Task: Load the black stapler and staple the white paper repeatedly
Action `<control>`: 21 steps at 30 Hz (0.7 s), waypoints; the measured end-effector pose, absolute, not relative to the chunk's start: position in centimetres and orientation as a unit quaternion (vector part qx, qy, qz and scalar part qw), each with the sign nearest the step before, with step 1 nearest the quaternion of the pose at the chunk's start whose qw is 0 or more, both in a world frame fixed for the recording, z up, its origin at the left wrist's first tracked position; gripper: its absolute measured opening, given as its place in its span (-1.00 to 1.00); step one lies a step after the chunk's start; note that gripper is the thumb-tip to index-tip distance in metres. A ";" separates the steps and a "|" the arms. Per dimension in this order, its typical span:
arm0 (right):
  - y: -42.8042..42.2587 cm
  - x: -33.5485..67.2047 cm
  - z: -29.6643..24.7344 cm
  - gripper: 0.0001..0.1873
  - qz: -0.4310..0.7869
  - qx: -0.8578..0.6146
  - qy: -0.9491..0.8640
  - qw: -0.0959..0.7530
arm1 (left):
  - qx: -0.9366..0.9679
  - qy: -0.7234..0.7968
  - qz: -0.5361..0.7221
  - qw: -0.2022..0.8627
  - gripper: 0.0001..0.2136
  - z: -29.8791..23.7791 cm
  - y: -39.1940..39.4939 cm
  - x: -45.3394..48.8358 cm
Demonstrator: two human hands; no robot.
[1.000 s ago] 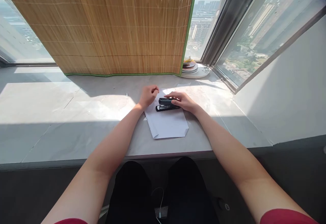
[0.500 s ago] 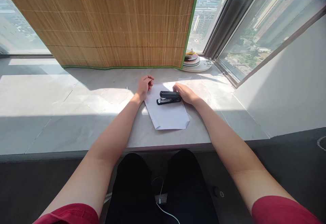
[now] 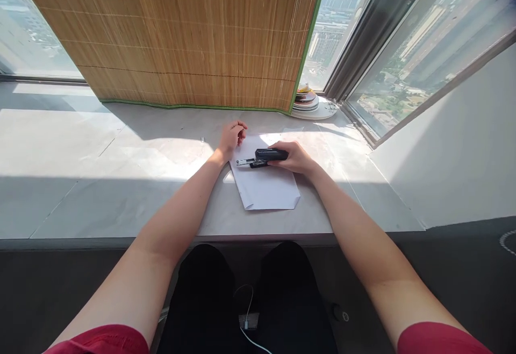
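the person's right hand (image 3: 295, 158) is wrapped around the back end of a black stapler (image 3: 271, 154), over the white paper (image 3: 270, 192); a silvery strip (image 3: 245, 162) pokes out of its front, toward the left hand (image 3: 233, 136). that one's loosely curled at the paper's far left edge, and i can't tell if it's gripping anything. plates (image 3: 309, 108) sit stacked on the pale sill (image 3: 105, 203), by the window (image 3: 338, 31).
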State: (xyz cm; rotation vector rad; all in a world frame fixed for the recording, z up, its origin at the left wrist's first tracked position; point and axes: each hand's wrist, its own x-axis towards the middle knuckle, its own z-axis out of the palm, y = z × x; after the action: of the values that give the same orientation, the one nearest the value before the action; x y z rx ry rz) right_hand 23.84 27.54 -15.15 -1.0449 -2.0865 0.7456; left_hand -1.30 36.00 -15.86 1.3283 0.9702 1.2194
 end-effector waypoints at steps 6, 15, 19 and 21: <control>27.2 23.7 -15.0 -0.65 0.066 -0.483 -0.704 0.517 | 0.563 0.360 0.542 0.510 -0.76 -14.7 34.7 -1.1; 27.5 23.6 -15.9 -0.63 -0.146 -0.437 -0.798 0.389 | 0.485 0.312 0.322 0.751 -0.26 -14.7 34.7 -0.5; 27.3 23.0 -15.5 -0.65 -0.111 -0.446 -0.792 0.402 | 0.474 0.316 0.334 0.751 -0.32 -14.8 34.8 -0.8; 27.3 23.1 -15.1 -0.71 -0.074 -0.470 -0.757 0.449 | 0.474 0.311 0.353 0.744 -0.41 -14.9 35.1 -1.0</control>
State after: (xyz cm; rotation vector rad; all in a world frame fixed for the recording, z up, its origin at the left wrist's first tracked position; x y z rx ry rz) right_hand 23.10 27.34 -15.12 -1.1620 -1.8723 -0.1824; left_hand -0.99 35.10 -14.91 1.0389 0.6817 0.7727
